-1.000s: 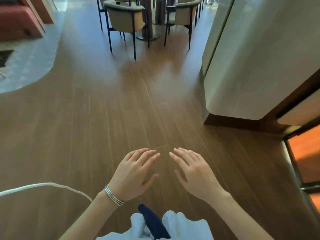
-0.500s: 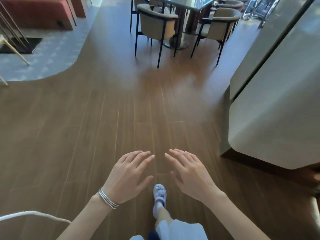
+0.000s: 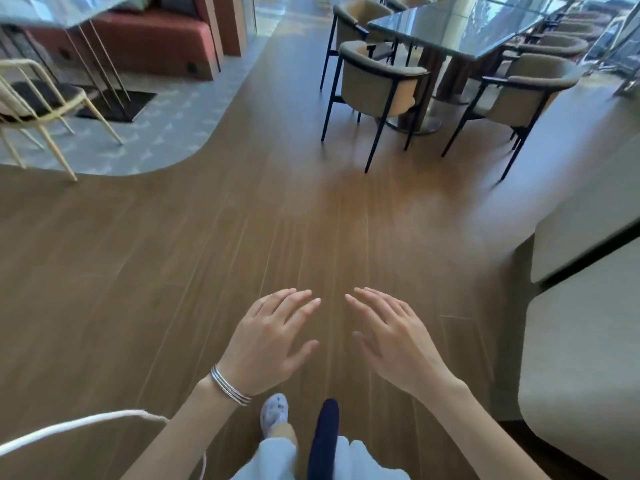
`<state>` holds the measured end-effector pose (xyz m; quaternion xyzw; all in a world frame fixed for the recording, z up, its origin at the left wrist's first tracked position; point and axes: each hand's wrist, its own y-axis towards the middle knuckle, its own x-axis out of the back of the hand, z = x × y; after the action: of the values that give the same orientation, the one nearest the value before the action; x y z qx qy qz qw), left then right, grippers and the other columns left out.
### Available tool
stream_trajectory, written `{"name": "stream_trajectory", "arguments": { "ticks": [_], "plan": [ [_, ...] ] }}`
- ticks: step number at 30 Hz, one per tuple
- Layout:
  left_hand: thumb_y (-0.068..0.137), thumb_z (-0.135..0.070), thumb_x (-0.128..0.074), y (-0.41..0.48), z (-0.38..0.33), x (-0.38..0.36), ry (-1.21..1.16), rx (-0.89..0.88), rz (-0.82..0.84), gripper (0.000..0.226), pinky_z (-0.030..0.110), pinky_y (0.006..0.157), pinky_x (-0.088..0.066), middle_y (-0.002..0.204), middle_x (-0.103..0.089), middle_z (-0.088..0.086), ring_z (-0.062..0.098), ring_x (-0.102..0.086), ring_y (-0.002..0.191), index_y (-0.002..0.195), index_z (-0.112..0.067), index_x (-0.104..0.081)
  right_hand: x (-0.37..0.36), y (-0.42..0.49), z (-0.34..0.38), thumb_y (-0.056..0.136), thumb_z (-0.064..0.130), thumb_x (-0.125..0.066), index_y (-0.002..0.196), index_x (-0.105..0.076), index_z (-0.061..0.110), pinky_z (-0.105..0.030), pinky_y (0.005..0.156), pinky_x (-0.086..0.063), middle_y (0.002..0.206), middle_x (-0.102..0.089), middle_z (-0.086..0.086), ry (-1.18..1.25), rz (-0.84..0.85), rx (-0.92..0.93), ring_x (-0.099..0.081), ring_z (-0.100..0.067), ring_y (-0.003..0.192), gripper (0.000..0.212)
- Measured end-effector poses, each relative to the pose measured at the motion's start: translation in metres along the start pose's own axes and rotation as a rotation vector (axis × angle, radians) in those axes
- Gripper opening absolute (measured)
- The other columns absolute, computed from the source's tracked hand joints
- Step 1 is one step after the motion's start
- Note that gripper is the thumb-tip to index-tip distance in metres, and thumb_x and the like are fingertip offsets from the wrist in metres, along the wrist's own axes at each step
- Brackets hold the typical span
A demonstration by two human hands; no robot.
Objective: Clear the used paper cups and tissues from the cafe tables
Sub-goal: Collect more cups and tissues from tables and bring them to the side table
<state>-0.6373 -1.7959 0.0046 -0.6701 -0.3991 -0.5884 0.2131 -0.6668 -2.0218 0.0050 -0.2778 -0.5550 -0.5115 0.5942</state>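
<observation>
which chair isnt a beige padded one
The cream wire-frame chair at far left, with a dark seat; the armchairs round the glass table have black legs.

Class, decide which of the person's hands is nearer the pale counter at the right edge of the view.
Right. The right hand is held out just left of the pale counter, apart from it; the left hand is farther left, on the right hand's other side.

text: none legible | labels: none | signs: none
</observation>
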Motion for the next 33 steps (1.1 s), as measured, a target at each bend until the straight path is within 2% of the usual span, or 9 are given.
{"name": "stream_trajectory", "arguments": {
  "ticks": [7, 16, 22, 28, 33],
  "plan": [
    [0.085, -0.049, -0.044, 0.103, 0.095, -0.014, 0.000, 0.022, 0.016, 0.054, 0.036, 0.097, -0.045, 0.128, -0.057, 0.000, 0.021, -0.052, 0.119, 0.127, -0.018, -0.055, -0.033, 0.131, -0.053, 0.078, 0.021, -0.068, 0.126, -0.054, 0.013, -0.038, 0.096, -0.046, 0.129, -0.057, -0.006, -0.015, 0.025, 0.061, -0.053, -0.022, 0.119, 0.051],
    [0.085, -0.048, -0.043, 0.270, 0.245, 0.019, 0.031, -0.006, -0.019, 0.054, 0.037, 0.097, -0.045, 0.128, -0.056, 0.001, 0.022, -0.052, 0.119, 0.127, -0.017, -0.055, -0.046, 0.347, -0.108, 0.082, 0.022, -0.065, 0.130, -0.051, 0.013, -0.036, 0.099, -0.042, 0.132, -0.053, -0.005, 0.001, -0.046, 0.059, -0.050, -0.020, 0.122, 0.050],
    [0.085, -0.049, -0.044, 0.358, 0.319, 0.012, 0.034, 0.013, -0.023, 0.055, 0.037, 0.098, -0.044, 0.131, -0.054, 0.002, 0.022, -0.050, 0.121, 0.129, -0.018, -0.053, -0.069, 0.445, -0.155, 0.082, 0.023, -0.066, 0.130, -0.050, 0.013, -0.037, 0.099, -0.043, 0.132, -0.053, -0.006, -0.031, -0.029, 0.055, -0.049, -0.021, 0.123, 0.052],
    [0.085, -0.050, -0.043, 0.454, 0.385, -0.016, 0.051, 0.038, -0.004, 0.055, 0.038, 0.097, -0.045, 0.129, -0.056, 0.002, 0.022, -0.051, 0.120, 0.128, -0.017, -0.054, -0.101, 0.539, -0.227, 0.080, 0.026, -0.068, 0.129, -0.051, 0.015, -0.037, 0.098, -0.044, 0.131, -0.054, -0.004, -0.058, 0.041, 0.078, -0.051, -0.021, 0.122, 0.053],
    [0.085, -0.050, -0.042, 0.568, 0.435, -0.014, 0.052, 0.065, -0.023, 0.055, 0.037, 0.097, -0.044, 0.128, -0.056, 0.002, 0.023, -0.051, 0.119, 0.127, -0.018, -0.055, -0.098, 0.646, -0.301, 0.081, 0.024, -0.067, 0.130, -0.051, 0.014, -0.039, 0.098, -0.044, 0.132, -0.053, -0.005, -0.048, 0.074, 0.089, -0.050, -0.022, 0.122, 0.053]
  ]
}}
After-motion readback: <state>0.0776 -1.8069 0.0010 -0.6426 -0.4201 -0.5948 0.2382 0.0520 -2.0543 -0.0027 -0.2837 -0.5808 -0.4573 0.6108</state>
